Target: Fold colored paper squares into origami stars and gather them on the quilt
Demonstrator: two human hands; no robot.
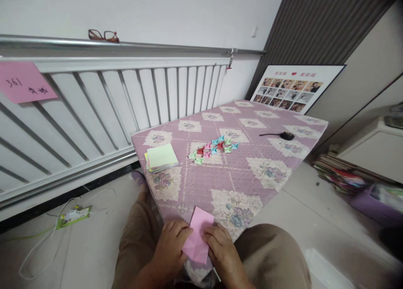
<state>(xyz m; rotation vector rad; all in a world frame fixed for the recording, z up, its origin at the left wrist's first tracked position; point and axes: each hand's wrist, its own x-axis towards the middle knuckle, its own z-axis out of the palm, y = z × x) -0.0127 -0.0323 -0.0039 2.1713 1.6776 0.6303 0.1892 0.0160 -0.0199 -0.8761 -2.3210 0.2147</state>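
A pink sheet of paper point(199, 232), with creases across it, lies at the near corner of the cloth-covered table point(201, 184). My left hand point(172, 243) grips its left edge, fingers curled and thumb on top. On the opposite edge, my right hand point(223, 249) presses with bent fingers. Beyond them sits a group of several small folded paper pieces point(214, 150) in green, pink, red and blue. To their left rests a stack of coloured paper sheets point(162, 157), light green on top.
A black object with a thin strap point(286, 135) lies on the table's right part. A white radiator point(141, 92) runs along the wall, with glasses point(103, 35) on the pipe above. A photo board point(296, 87) leans at the back. A power strip point(75, 214) and cables are on the floor.
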